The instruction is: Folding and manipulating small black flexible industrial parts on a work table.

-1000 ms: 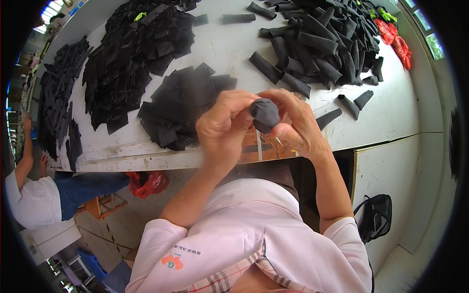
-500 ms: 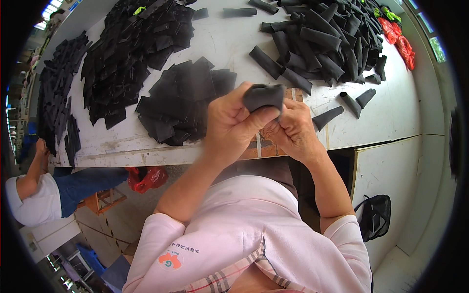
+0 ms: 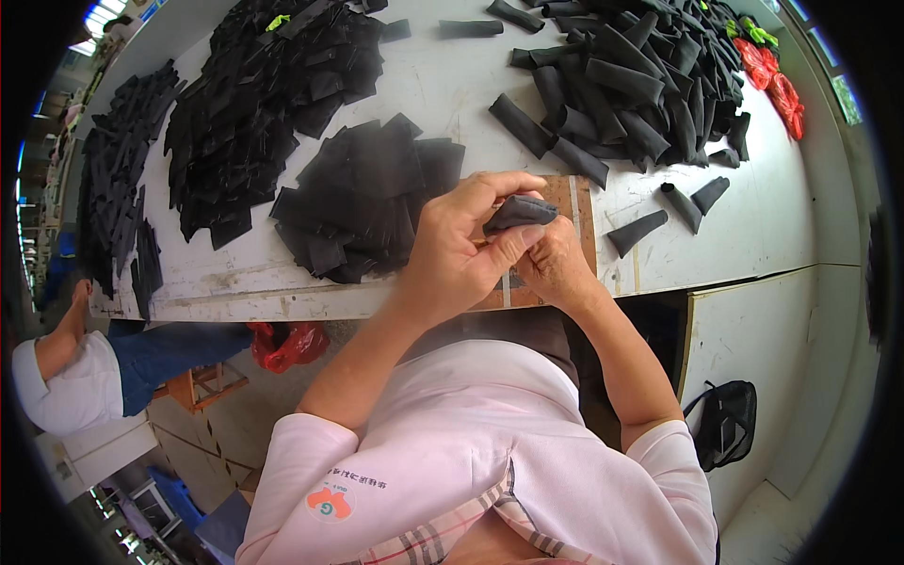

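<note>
Above the near edge of the table, my left hand (image 3: 463, 247) and my right hand (image 3: 558, 264) grip one black fabric tube (image 3: 523, 215) between them. The left thumb presses along its near side, and the left fingers curl over the far side. Most of my right fingers are hidden behind the tube and the left thumb. Left of my hands lies a loose stack of flat black fabric pieces (image 3: 367, 193). Beyond and to the right is a heap of black fabric tubes (image 3: 626, 80), with a few single tubes (image 3: 638, 232) nearer me.
A brown board (image 3: 576, 212) lies under my hands on the white table (image 3: 734, 231). Larger piles of black pieces (image 3: 235, 141) cover the left side. Red plastic bags (image 3: 783, 104) sit at the far right. Another person (image 3: 75, 377) is at the left; a black bag (image 3: 727, 424) hangs at the right.
Both hands have come slightly lower and nearer me. The tube's raised, rounded end has tipped down and now looks flatter and narrower between my fingers.
</note>
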